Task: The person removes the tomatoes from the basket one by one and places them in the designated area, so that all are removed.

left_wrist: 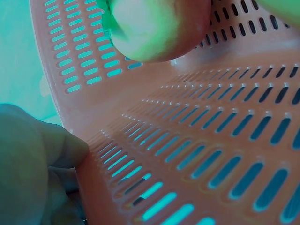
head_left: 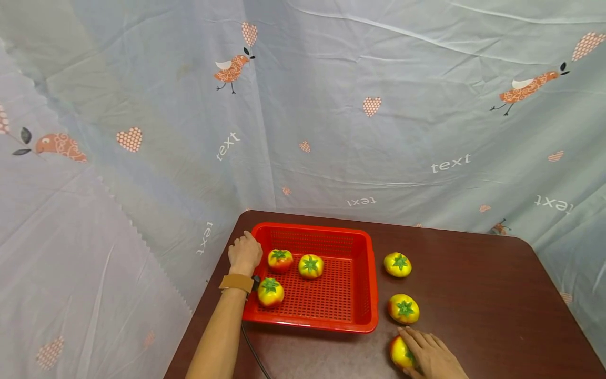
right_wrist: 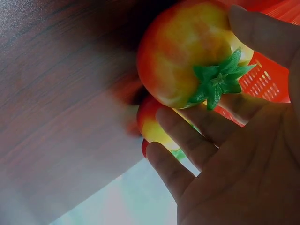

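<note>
My left hand holds the left rim of a red perforated plastic basket; in the left wrist view the thumb lies over the rim, with the other fingers partly hidden. Three yellow-red tomatoes with green leafy tops sit inside: one at the back left, one near the middle, one at the front left. To the right of the basket my right hand grips a tomato on the table between thumb and fingers; its ring and little fingers are spread.
Two more tomatoes stand in a row beyond the right hand, a nearer one and a farther one. All rests on a dark brown table. A black cable runs below the basket. Patterned curtain hangs behind and at the sides.
</note>
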`<state>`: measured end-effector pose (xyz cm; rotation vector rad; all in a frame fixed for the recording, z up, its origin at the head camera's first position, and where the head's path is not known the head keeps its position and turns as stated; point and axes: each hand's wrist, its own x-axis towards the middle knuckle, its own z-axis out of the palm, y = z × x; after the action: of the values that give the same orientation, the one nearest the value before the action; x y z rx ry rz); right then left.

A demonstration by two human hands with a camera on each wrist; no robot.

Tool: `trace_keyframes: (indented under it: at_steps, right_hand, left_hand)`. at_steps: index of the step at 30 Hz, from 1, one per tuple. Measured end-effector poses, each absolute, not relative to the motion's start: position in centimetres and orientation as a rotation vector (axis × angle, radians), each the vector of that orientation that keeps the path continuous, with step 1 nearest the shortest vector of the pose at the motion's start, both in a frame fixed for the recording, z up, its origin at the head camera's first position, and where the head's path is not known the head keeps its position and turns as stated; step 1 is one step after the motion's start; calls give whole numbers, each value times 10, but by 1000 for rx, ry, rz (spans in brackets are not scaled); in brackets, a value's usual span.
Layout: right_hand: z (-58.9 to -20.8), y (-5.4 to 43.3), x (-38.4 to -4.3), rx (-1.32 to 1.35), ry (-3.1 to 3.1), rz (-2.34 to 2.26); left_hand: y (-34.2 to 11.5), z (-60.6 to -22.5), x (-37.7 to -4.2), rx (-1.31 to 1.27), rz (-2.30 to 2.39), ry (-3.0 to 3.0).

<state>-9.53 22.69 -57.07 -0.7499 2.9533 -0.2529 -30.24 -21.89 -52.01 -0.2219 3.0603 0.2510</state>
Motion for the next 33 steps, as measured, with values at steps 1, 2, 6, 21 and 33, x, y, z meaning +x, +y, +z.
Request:
trace_keyframes:
  at_steps: [1,2,6,21,33]
  right_hand:
    - [-571,227,-95,-748,2956,-252]
    - [-571,227,-95,-745,2957,-251]
    - [-572,226,-94,-738,2985,-254]
    - [-573,224,-93,-744,3052,-245]
    - [-571,224,-93,-706,3016,-265]
  left_hand:
    - [-219,-520,-303,-221,253,3061]
    - [-219,-520,-302,-221,254,3062]
    - [-219,-520,-302,-223,251,3066]
    - [-218,-521,-303,-224,240,3077]
    - [-218,-521,-301,-218,232,3076]
